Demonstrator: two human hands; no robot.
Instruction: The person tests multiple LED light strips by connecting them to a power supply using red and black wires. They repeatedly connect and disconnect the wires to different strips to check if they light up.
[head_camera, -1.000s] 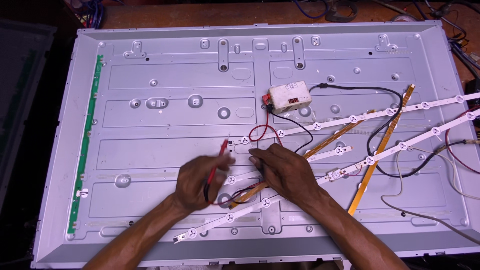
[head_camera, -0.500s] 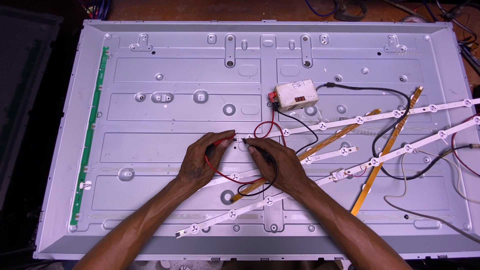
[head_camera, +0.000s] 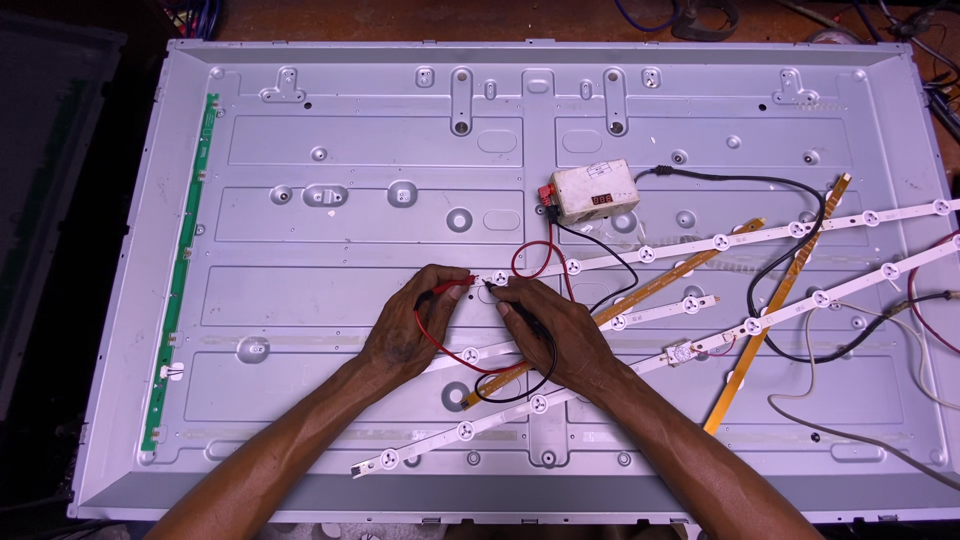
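Head view: a person leans over a grey metal back panel (head_camera: 350, 200) lying flat, with white LED strips fanned across its right half.
Change: compared with a second ago, both hands have drawn together and moved up onto the left end of the top LED strip (head_camera: 720, 243); half a second ago they were nearly there.
Meaning: the probes appear to be settling on contacts at that strip's end, judging by how close the tips stand.
Left hand (head_camera: 410, 330): its grip is pinched narrow on the red probe (head_camera: 452, 289), tip pointing right.
Right hand (head_camera: 545, 330): its grip is closed on a black probe, mostly hidden under the fingers, tip pointing left.
Strip axis: long axis runs from the hands up and to the right, toward the panel's right edge.
Leads: a red wire (head_camera: 530, 262) and a black wire (head_camera: 520, 395) loop back to the white tester box (head_camera: 595, 192), just above the strip.
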